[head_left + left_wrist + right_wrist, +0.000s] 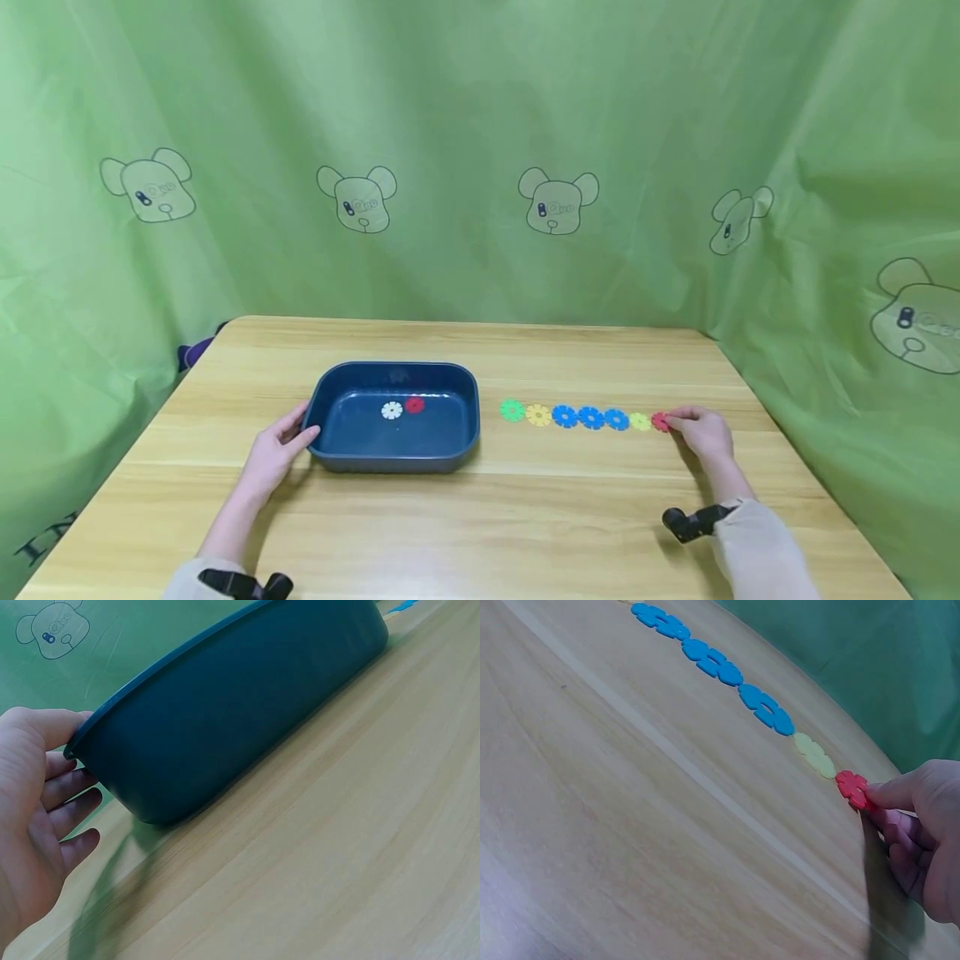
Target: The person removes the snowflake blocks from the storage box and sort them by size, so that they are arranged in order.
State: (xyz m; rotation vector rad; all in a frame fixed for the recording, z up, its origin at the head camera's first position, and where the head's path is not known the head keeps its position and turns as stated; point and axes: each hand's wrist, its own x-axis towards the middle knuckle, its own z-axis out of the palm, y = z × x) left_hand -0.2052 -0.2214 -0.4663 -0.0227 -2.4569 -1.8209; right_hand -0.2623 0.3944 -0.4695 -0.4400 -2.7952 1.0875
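Observation:
My left hand (pixel 272 452) holds the left rim of a dark blue plastic basin (pixel 390 464), thumb over the edge and fingers along the outer wall. Inside the basin lie a white notched disc (pixel 392 410) and a red one (pixel 414 405). To the right, my right hand (pixel 703 432) pinches a red snowflake disc (pixel 660 422) between thumb and finger. It is at the right end of a row, beside a yellow-green disc (pixel 640 422). Three blue discs (pixel 712 662), a yellow-orange disc (pixel 538 415) and a green disc (pixel 513 410) continue the row leftward.
The light wooden table (pixel 480 533) carries everything. A green curtain (pixel 465 100) printed with bear heads hangs behind it and along both sides. A small purple item (pixel 197 352) shows past the table's far left corner.

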